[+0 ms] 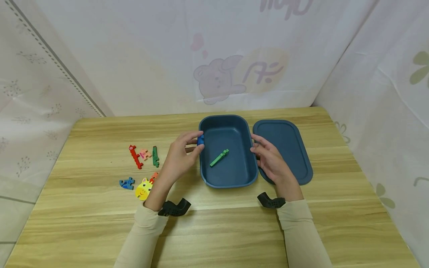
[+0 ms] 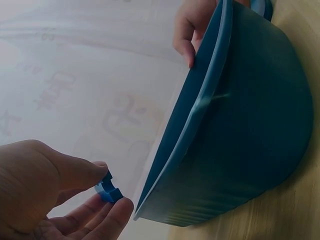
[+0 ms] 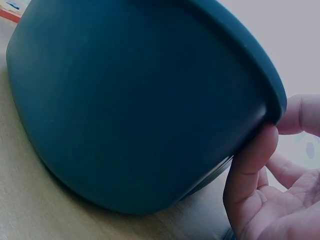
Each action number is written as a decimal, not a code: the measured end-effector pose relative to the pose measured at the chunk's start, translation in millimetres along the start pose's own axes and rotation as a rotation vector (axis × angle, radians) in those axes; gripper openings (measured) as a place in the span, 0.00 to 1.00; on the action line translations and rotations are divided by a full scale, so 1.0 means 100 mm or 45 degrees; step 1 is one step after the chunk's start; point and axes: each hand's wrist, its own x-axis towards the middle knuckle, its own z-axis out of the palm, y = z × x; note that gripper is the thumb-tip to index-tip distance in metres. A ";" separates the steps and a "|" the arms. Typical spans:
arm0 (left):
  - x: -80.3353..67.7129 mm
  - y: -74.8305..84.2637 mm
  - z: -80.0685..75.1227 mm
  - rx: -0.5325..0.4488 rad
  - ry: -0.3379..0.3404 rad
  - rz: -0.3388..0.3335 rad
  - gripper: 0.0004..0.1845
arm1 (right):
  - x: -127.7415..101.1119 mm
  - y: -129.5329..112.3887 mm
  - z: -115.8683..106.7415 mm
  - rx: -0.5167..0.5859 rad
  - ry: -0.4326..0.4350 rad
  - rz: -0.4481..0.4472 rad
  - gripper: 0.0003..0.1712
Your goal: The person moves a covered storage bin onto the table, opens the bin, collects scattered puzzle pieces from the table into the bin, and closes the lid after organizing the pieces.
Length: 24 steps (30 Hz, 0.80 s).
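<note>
A dark blue box (image 1: pixel 204 175) stands open on the wooden table, with a green puzzle piece (image 1: pixel 219 158) lying inside it. My left hand (image 1: pixel 182 152) pinches a small blue puzzle piece (image 1: pixel 200 140) at the box's left rim; in the left wrist view the blue piece (image 2: pixel 108 188) sits between thumb and fingers beside the box wall (image 2: pixel 240 140). My right hand (image 1: pixel 268 158) rests against the box's right wall, its thumb and fingers on the rim (image 3: pixel 270 107). The box's lid (image 1: pixel 291 149) lies flat just right of it.
Several animal puzzle pieces lie at the left: a red one (image 1: pixel 135 156), a pink one (image 1: pixel 145 154), a green one (image 1: pixel 155 156), a blue one (image 1: pixel 127 183) and a yellow giraffe head (image 1: pixel 144 188). White patterned cloth walls surround the table.
</note>
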 end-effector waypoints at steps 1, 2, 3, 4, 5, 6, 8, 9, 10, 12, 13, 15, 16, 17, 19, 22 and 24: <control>0.00 0.00 0.01 0.001 -0.003 0.001 0.23 | 0.00 0.00 0.00 0.005 0.000 0.001 0.40; 0.00 0.00 0.02 0.004 -0.006 0.002 0.23 | 0.00 0.00 0.00 0.010 -0.002 0.001 0.39; 0.00 0.01 0.02 0.007 -0.010 0.002 0.23 | 0.00 0.00 0.00 0.014 0.001 0.002 0.39; 0.00 0.01 0.03 0.009 -0.013 0.002 0.23 | -0.01 0.00 0.00 0.017 -0.002 0.002 0.39; 0.00 0.02 0.03 0.011 -0.017 0.003 0.23 | -0.01 -0.01 0.01 0.019 0.000 0.004 0.39; -0.01 0.02 0.04 0.012 -0.021 0.003 0.23 | -0.01 -0.01 0.01 0.018 -0.003 0.004 0.40; -0.01 0.03 0.05 0.016 -0.026 0.006 0.23 | -0.01 -0.01 0.01 0.014 -0.001 0.008 0.40; -0.01 0.03 0.05 0.019 -0.028 0.006 0.23 | 0.00 -0.01 0.01 0.011 0.001 0.011 0.40; -0.01 0.03 0.05 0.020 -0.031 0.006 0.23 | 0.00 -0.01 0.01 0.005 0.000 0.015 0.40; -0.02 0.03 0.06 0.021 -0.038 0.010 0.23 | 0.01 -0.01 0.01 -0.002 0.005 0.023 0.39; -0.02 0.04 0.06 0.022 -0.043 0.014 0.23 | 0.01 -0.01 0.01 -0.006 0.009 0.026 0.39; -0.02 0.04 0.06 0.022 -0.054 0.022 0.23 | 0.02 -0.01 0.01 -0.012 0.009 0.030 0.39; -0.02 0.04 0.06 0.021 -0.061 0.030 0.23 | 0.02 -0.02 0.02 -0.016 0.009 0.031 0.39; -0.02 0.04 0.06 0.021 -0.067 0.037 0.23 | 0.02 -0.02 0.02 -0.017 0.010 0.032 0.39; -0.02 0.04 0.07 0.020 -0.079 0.046 0.23 | 0.02 -0.02 0.02 -0.024 0.014 0.034 0.39; -0.02 0.03 0.08 0.030 -0.093 0.057 0.23 | 0.01 -0.02 0.02 -0.027 0.024 0.041 0.39; -0.03 0.03 0.08 0.043 -0.100 0.057 0.22 | 0.01 -0.01 0.02 -0.022 0.028 0.044 0.39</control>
